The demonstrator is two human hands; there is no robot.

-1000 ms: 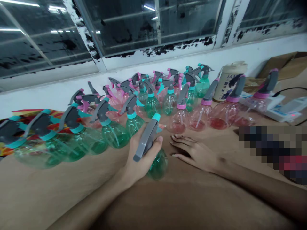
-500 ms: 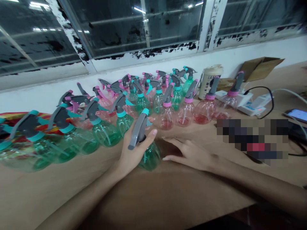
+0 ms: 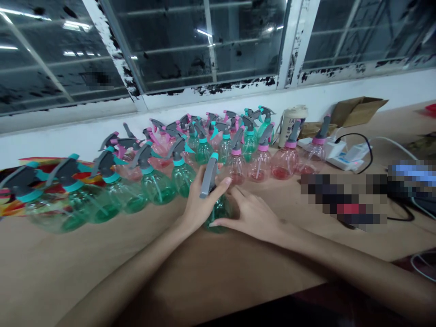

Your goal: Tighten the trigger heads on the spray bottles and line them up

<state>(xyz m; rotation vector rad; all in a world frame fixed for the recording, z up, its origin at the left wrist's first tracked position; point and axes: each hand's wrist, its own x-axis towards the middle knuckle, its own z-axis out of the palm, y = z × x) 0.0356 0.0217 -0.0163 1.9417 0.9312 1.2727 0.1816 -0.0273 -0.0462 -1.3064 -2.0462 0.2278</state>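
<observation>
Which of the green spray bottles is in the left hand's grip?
The green bottle nearest the person: the left hand wraps its neck, and the right hand is at its side. The other green bottles stand behind or to the left.

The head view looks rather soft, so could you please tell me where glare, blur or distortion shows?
Head view: white lamp streaks glare on the dark windows; the held bottle looks slightly soft; the forearms look stretched toward the lower corners; shadow darkens the table between them; a pixelated patch at right hides what lies there.
</observation>
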